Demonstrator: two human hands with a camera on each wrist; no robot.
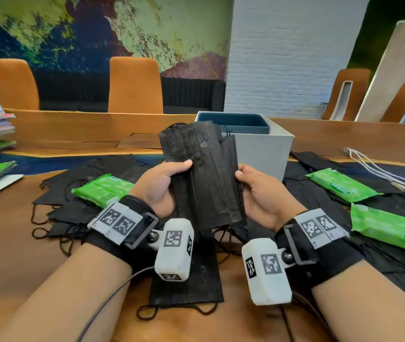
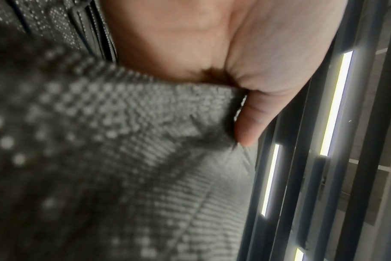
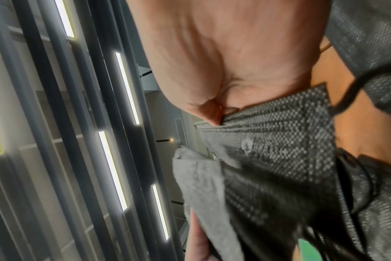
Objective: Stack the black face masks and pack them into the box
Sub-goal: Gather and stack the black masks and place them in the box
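Both wrist cameras sit nearest my view, at 6 o'clock. Above them I hold a stack of masks upright off the table. My left hand clamps the stack's left edge, thumb across the front; the left wrist view confirms the thumb pressing into fabric. My right hand pinches the right edge, thumb on the front. At 12 o'clock, behind the stack, stands the box, open-topped. One loose mask lies flat at 6 o'clock below the stack. More masks spread at 9 and 3 o'clock, with green wipe packs lying on them.
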